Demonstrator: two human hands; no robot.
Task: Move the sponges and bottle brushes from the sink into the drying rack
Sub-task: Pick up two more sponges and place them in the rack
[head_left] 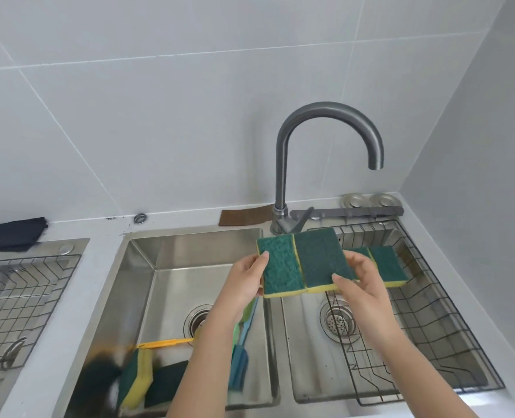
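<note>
My left hand point(245, 279) grips a green-and-yellow sponge point(280, 263), and my right hand point(360, 282) grips a second sponge point(321, 256) right beside it; the two touch edge to edge above the divider between the basins. Past my right hand, two more sponges point(387, 267) lie in the black wire drying rack point(431, 312) that sits in the right basin. In the left basin point(159, 254) lie several sponges point(141, 378), a yellow-handled brush point(165, 344) and blue and green bottle brushes point(241, 357), partly hidden by my left forearm.
A curved grey faucet point(283, 164) rises behind the divider, its spout over the right basin. Another wire rack point(18, 300) sits in a sink at far left, with a dark cloth point(9, 233) behind it. White tiled walls close in at the back and right.
</note>
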